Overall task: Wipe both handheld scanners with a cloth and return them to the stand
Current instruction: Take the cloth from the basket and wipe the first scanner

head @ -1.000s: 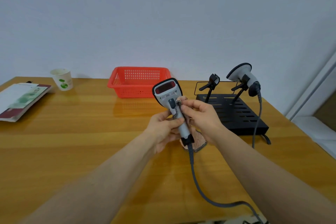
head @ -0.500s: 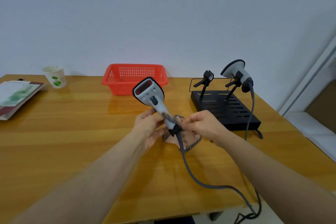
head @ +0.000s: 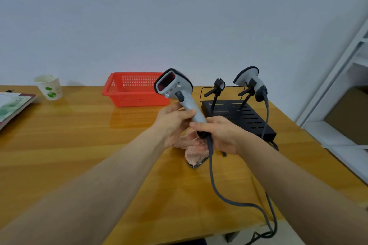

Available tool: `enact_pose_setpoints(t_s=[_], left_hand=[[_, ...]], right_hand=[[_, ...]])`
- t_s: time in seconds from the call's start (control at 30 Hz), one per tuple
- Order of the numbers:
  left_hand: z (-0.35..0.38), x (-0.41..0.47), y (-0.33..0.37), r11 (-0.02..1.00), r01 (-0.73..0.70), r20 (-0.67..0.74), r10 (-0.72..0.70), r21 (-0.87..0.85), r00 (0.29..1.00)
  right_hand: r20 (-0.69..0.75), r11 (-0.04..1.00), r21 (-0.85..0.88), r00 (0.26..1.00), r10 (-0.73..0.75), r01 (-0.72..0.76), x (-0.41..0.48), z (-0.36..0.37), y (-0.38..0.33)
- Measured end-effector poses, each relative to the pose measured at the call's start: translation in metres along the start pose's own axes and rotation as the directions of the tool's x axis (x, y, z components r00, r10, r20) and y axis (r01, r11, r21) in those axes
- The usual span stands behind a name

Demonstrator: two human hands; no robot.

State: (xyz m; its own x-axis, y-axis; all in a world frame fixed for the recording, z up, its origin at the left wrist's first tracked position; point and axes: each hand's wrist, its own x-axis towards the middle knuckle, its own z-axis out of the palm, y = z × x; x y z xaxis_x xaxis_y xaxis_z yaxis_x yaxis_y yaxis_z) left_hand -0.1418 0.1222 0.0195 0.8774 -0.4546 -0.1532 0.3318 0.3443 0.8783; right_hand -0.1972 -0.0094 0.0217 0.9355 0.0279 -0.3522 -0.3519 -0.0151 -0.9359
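The grey scanner [head: 175, 90] is held upright above the bench [head: 79, 145], both hands wrapped on its handle: left hand [head: 172, 121] higher, right hand [head: 219, 135] at the base. The cloth [head: 192, 148] lies beneath. Its cable [head: 214, 181] could snag the stand [head: 239, 117] during return.

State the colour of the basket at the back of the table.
The basket is red-orange, with a perforated lattice wall; the head view shows it best.
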Motion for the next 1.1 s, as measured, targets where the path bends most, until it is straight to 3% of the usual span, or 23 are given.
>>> enact_pose_setpoints(t_s=[0.1,0.17,0.2,0.27,0.33,0.4,0.47,0.53,0.63,0.7,0.8,0.93,1.03,1.1], left_hand=[[0.009,0.008,0.000,0.991,-0.037,0.031,0.033,0.127,0.999],[0.005,0.018,-0.007,0.956,0.011,-0.084,0.014,0.293,0.996],[0.000,0.025,-0.014,0.883,0.056,-0.170,0.027,0.466,0.985],[-0.010,0.032,-0.031,0.559,0.161,-0.231,0.058,0.814,0.971],[-0.015,0.034,-0.045,0.292,0.187,-0.202,0.021,0.938,0.979],[-0.016,0.034,-0.053,0.153,0.178,-0.183,0.021,0.972,0.983],[-0.018,0.038,-0.057,0.088,0.171,-0.176,0.063,0.981,0.982],[-0.016,0.040,-0.054,0.204,0.173,-0.189,0.065,0.964,0.980],[-0.011,0.038,-0.035,0.726,0.154,-0.289,0.064,0.670,0.955],[-0.010,0.037,-0.021,0.917,0.142,-0.342,-0.006,0.374,0.940],[-0.011,0.029,-0.009,0.994,0.092,-0.284,-0.071,0.063,0.956],[-0.004,0.016,-0.003,0.958,0.052,-0.127,-0.090,-0.281,0.988],[0.000,0.014,-0.002,0.926,0.002,-0.140,-0.059,-0.378,0.988],[0.000,0.013,-0.003,0.954,-0.012,-0.183,-0.045,-0.300,0.982]], right_hand=[[-0.128,0.985,0.133,0.987,-0.097,0.114,0.000,-0.013,0.003],[-0.187,0.974,0.177,0.976,-0.109,0.142,0.002,-0.022,0.006],[-0.212,0.972,0.184,0.971,-0.107,0.148,0.002,-0.026,0.008],[-0.256,0.966,0.209,0.962,-0.096,0.152,0.002,-0.031,0.012],[-0.274,0.959,0.247,0.959,-0.068,0.139,0.003,-0.035,0.015],[-0.280,0.954,0.275,0.959,-0.039,0.119,0.003,-0.037,0.018],[-0.280,0.951,0.290,0.960,-0.017,0.102,0.004,-0.036,0.020],[-0.277,0.951,0.295,0.961,-0.006,0.091,0.005,-0.036,0.022],[-0.276,0.949,0.297,0.961,-0.016,0.102,0.007,-0.032,0.024],[-0.297,0.948,0.290,0.954,-0.041,0.131,0.010,-0.028,0.025],[-0.344,0.938,0.287,0.935,-0.086,0.192,0.016,-0.018,0.027],[-0.363,0.928,0.263,0.918,-0.158,0.264,0.018,-0.003,0.026],[-0.366,0.940,0.164,0.904,-0.223,0.299,0.017,0.008,0.028],[-0.344,0.935,0.057,0.886,-0.312,0.351,0.015,0.015,0.028]])
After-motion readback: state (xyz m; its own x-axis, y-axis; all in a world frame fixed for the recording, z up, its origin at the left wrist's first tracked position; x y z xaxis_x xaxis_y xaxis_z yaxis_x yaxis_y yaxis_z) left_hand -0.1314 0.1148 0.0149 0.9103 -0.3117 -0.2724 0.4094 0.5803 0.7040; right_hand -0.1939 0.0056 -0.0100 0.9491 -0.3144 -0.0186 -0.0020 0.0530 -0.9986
